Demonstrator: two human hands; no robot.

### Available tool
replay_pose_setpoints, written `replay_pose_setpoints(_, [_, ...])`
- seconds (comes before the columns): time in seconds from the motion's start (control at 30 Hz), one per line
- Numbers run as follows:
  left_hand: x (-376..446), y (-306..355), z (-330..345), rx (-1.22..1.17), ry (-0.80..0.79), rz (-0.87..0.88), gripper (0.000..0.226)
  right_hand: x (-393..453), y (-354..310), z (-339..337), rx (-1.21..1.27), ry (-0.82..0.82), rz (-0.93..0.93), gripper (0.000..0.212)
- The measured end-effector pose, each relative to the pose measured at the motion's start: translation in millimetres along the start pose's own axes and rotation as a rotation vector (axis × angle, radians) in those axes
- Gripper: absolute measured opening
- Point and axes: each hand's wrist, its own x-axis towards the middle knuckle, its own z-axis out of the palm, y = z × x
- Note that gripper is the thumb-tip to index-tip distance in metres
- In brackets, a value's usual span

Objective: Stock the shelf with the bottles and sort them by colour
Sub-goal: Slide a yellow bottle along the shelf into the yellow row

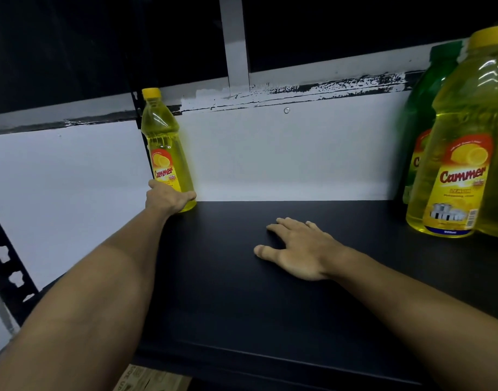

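- Both forearms reach over black shelf (pixel 242 306)
- right hand (pixel 301 249) flat on shelf, fingers spread, holding nothing
- left hand (pixel 168 197) wrapped round base of yellow bottle (pixel 164 148), upright at back left against white wall (pixel 270 153)
- second yellow bottle (pixel 462 153) at right edge, green bottle (pixel 428 108) just behind it

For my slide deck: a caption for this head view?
Left hand grips a yellow bottle at the shelf's back; right hand rests flat.
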Motion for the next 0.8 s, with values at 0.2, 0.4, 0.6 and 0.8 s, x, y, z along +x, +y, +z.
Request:
replay_pose_setpoints(0.2, [4, 2, 1, -0.002, -0.004, -0.006, 0.092, 1, 2, 0, 0.007, 0.001, 0.005, 0.078])
replay_pose_setpoints(0.4, [2, 0, 1, -0.021, -0.022, -0.004, 0.091, 1, 0, 0, 0.002, -0.001, -0.003, 0.076])
replay_pose_setpoints(0.6, [-3, -3, -2, -0.115, -0.094, -0.07, 0.106, 3, 3, 1, -0.003, 0.009, -0.003, 0.077])
replay_pose_setpoints(0.8, [-45, -8, -10, 0.006, -0.149, 0.023, 0.116, 0, -1, -1, -0.008, 0.029, -0.006, 0.076])
